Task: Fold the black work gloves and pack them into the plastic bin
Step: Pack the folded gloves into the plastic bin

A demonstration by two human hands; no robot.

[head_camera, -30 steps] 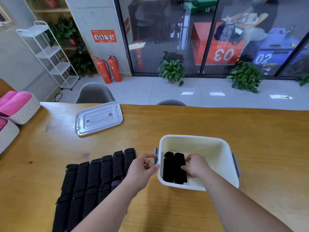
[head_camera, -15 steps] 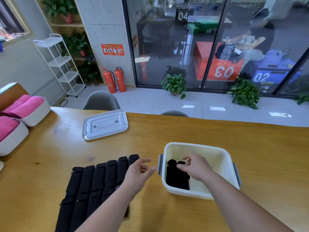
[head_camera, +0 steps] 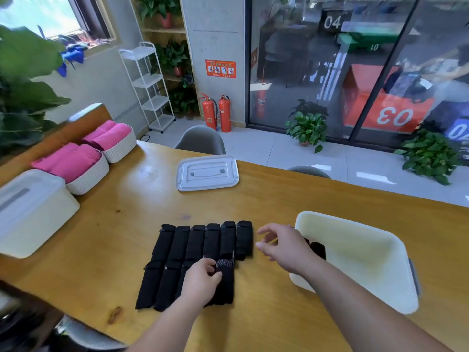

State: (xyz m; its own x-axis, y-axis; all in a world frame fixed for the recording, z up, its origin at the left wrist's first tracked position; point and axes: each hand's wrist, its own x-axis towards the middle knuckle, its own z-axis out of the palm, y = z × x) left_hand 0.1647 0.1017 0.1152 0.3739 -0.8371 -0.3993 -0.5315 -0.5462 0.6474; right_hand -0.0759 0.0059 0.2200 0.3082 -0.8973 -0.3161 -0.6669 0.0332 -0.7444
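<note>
Our left hand (head_camera: 201, 279) grips a folded glove (head_camera: 225, 285) on desk (head_camera: 121, 224) | right hand (head_camera: 284, 246) hovers, fingers loose, beside bin (head_camera: 380, 295)

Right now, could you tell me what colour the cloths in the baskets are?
The cloths are pink, clearest in the head view.

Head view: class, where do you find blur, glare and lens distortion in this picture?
Head view: the white box at the left edge is smeared; soft glare lies on the table near the lid; the glass wall carries reflections, and its frames lean, wide-angle.
</note>
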